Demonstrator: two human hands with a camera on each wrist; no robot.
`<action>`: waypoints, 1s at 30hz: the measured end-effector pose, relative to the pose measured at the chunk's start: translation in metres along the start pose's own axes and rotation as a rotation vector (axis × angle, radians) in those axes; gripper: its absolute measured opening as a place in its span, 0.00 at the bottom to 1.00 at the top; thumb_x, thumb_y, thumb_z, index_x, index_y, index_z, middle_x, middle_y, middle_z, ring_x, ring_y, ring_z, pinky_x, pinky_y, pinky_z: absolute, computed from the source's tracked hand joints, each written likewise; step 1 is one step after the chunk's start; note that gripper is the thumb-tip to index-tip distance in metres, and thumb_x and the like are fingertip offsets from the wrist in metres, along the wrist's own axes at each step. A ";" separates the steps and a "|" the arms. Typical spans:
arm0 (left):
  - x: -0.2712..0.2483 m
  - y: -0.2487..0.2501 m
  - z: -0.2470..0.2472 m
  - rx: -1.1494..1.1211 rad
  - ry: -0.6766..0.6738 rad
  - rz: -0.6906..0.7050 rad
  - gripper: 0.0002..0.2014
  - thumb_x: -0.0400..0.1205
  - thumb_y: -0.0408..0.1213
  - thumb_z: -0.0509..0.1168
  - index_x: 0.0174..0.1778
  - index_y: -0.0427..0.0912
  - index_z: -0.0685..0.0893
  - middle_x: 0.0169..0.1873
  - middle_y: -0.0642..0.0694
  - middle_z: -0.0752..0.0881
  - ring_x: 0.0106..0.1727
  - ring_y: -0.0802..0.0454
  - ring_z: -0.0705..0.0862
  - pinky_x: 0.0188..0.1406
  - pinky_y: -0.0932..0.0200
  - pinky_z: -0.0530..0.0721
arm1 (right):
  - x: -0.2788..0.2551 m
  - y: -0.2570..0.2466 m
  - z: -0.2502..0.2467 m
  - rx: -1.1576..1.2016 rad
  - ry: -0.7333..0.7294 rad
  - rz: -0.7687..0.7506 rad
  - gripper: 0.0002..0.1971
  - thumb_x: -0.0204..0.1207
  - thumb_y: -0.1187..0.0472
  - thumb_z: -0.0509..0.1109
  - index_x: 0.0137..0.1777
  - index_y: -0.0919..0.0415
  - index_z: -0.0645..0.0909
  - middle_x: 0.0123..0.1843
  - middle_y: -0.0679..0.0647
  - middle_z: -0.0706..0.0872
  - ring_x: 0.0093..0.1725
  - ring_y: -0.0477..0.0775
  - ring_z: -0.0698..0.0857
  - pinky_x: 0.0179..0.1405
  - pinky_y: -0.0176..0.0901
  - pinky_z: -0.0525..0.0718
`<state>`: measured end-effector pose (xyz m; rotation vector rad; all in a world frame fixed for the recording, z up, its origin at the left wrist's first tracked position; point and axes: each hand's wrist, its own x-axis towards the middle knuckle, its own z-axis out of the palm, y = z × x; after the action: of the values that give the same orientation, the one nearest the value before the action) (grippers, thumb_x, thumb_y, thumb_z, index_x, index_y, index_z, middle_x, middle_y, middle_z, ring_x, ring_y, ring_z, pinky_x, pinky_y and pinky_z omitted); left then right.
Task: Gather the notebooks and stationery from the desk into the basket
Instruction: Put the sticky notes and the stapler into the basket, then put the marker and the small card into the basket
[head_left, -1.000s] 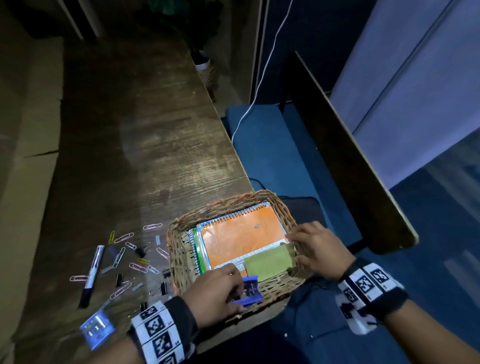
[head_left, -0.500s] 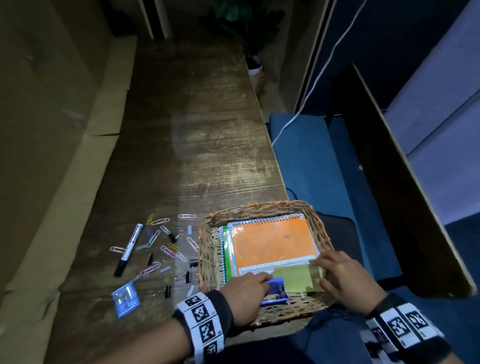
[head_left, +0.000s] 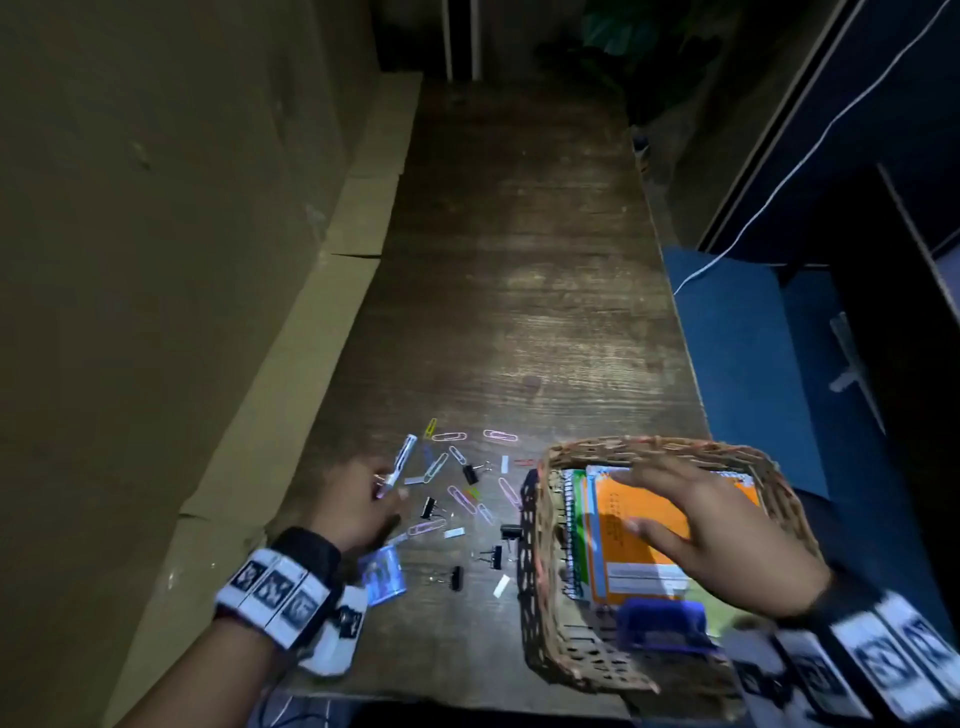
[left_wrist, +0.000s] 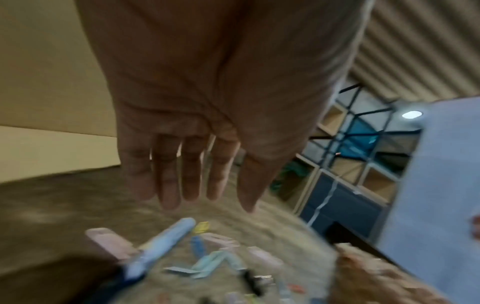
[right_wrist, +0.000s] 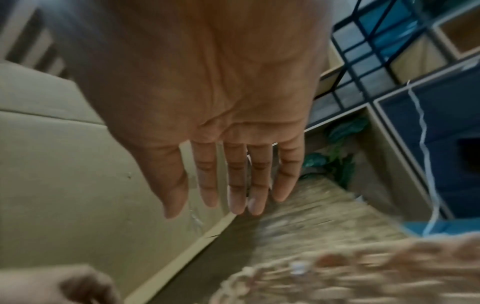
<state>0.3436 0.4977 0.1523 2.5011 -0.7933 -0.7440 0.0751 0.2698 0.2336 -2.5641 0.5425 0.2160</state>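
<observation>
The wicker basket (head_left: 540, 613) sits at the desk's near right corner. It holds spiral notebooks, the top one orange (head_left: 623, 514), plus a blue stapler (head_left: 662, 626) at its near end. My right hand (head_left: 696, 525) hovers flat over the notebooks, fingers straight, holding nothing; in the right wrist view its fingers (right_wrist: 235, 181) are spread above the basket rim (right_wrist: 337, 273). My left hand (head_left: 358, 506) is out over the loose stationery left of the basket, fingers straight (left_wrist: 192, 174), just above a white marker (head_left: 400, 462) (left_wrist: 161, 246). Paper clips (head_left: 462, 499) and binder clips (head_left: 491, 556) lie scattered there.
A small blue packet (head_left: 384, 574) lies by my left wrist. A cardboard-coloured wall (head_left: 156, 312) runs along the desk's left side. The long wooden desk (head_left: 519, 260) stretches away ahead. A blue surface (head_left: 737, 364) and a white cable (head_left: 769, 197) lie off the right edge.
My left hand left the stapler in the basket and swung left over the marker and clips. My right hand lifted off the yellow pad and now hovers flat over the notebooks.
</observation>
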 end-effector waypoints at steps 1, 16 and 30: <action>0.012 -0.013 -0.003 0.035 0.049 -0.056 0.11 0.73 0.38 0.73 0.48 0.38 0.86 0.46 0.40 0.90 0.50 0.41 0.87 0.49 0.52 0.82 | 0.021 -0.017 0.004 0.021 0.004 -0.034 0.21 0.77 0.46 0.65 0.69 0.46 0.75 0.65 0.44 0.81 0.65 0.47 0.78 0.63 0.39 0.74; 0.026 -0.046 0.005 -0.011 -0.216 0.364 0.07 0.77 0.39 0.67 0.35 0.55 0.78 0.28 0.54 0.83 0.33 0.60 0.81 0.32 0.63 0.74 | 0.109 -0.114 0.109 0.337 0.026 0.181 0.29 0.75 0.56 0.69 0.75 0.50 0.66 0.65 0.57 0.83 0.57 0.57 0.85 0.55 0.36 0.76; -0.007 -0.023 0.006 0.166 -0.335 0.351 0.23 0.68 0.55 0.75 0.56 0.51 0.84 0.46 0.52 0.89 0.45 0.54 0.86 0.41 0.59 0.79 | -0.082 0.027 0.039 0.860 0.257 0.598 0.08 0.72 0.76 0.71 0.35 0.67 0.86 0.30 0.52 0.86 0.33 0.44 0.82 0.33 0.29 0.83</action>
<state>0.3445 0.5183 0.1377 2.3064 -1.4197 -1.0139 -0.0124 0.2959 0.2092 -1.5551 1.1888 -0.1346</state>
